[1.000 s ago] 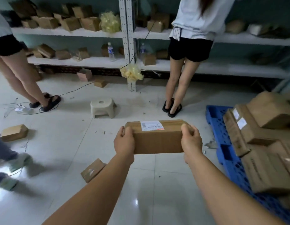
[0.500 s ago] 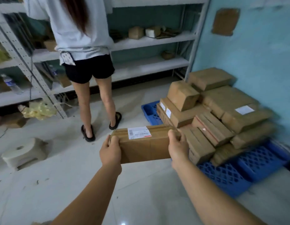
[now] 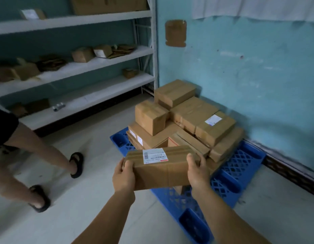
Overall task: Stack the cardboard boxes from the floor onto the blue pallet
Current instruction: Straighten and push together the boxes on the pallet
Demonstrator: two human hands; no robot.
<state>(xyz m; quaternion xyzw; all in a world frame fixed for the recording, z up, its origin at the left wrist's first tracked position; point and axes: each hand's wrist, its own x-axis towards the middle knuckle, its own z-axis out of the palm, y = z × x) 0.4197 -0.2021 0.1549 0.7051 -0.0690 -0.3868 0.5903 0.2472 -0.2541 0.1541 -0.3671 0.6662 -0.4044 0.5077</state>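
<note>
I hold a brown cardboard box (image 3: 161, 170) with a white shipping label on top, level in front of me. My left hand (image 3: 123, 175) grips its left end and my right hand (image 3: 198, 171) grips its right end. Just beyond and below it lies the blue pallet (image 3: 239, 175) in the corner by the turquoise wall. A pile of several cardboard boxes (image 3: 184, 120) stands on the pallet, stacked unevenly in about three layers. The held box hovers over the pallet's near edge and hides part of the pile's front.
A person's legs in black sandals (image 3: 77, 164) stand on the white tiled floor at the left, close to the pallet. White metal shelves (image 3: 78, 67) with small boxes run along the back wall. The turquoise wall (image 3: 249, 67) bounds the pallet on the right.
My view has swung right and closer to the pallet, which is now straight ahead. The box stays gripped in both hands. The other person now appears at the left edge.
</note>
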